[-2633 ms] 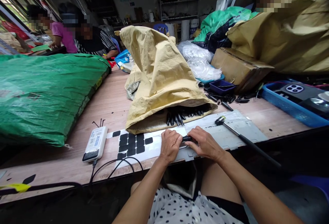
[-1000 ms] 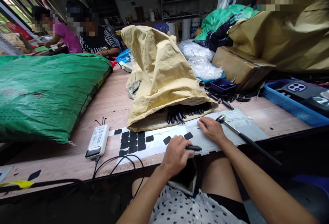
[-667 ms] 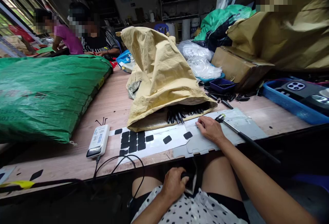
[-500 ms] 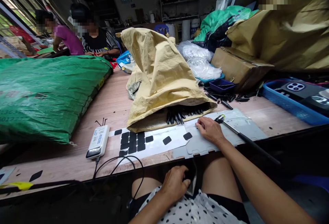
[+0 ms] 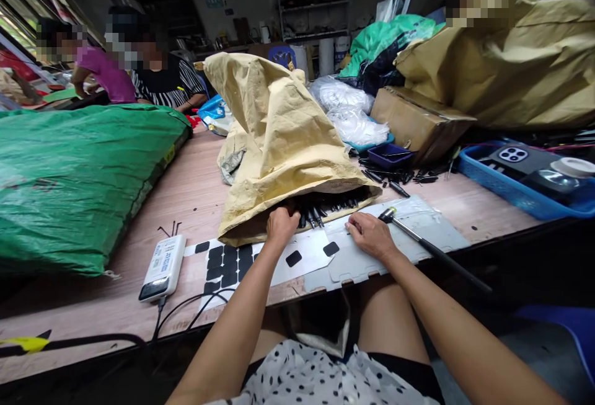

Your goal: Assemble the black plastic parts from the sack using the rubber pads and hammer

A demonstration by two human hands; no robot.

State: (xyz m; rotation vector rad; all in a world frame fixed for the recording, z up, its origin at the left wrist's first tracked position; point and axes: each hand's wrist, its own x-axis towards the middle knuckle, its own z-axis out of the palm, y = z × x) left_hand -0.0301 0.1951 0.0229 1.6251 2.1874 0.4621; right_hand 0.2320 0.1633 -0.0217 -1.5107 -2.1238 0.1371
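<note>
My left hand [image 5: 281, 226] is at the open mouth of a tan sack [image 5: 279, 144], its fingertips hidden among black pen-like parts [image 5: 316, 214]. Resting on the grey board [image 5: 418, 225], my right hand [image 5: 370, 233] has its fingers curled together; anything inside them is too small to make out. Just right of it lies a hammer [image 5: 432, 247] with a black grip. Black rounded squares [image 5: 230, 265] sit on a white sheet [image 5: 277, 273], partly behind my left forearm.
A white power bank [image 5: 162, 267] with black cables lies at the left, near a green sack [image 5: 83, 188]. At the right are a blue basket [image 5: 534, 201], a cardboard box [image 5: 418, 121] and a small dark tray [image 5: 389, 155]. Two people sit at the far left.
My left hand has moved up from my lap to the sack's mouth. My right hand stays on the board, still curled. The whole view has shifted slightly.
</note>
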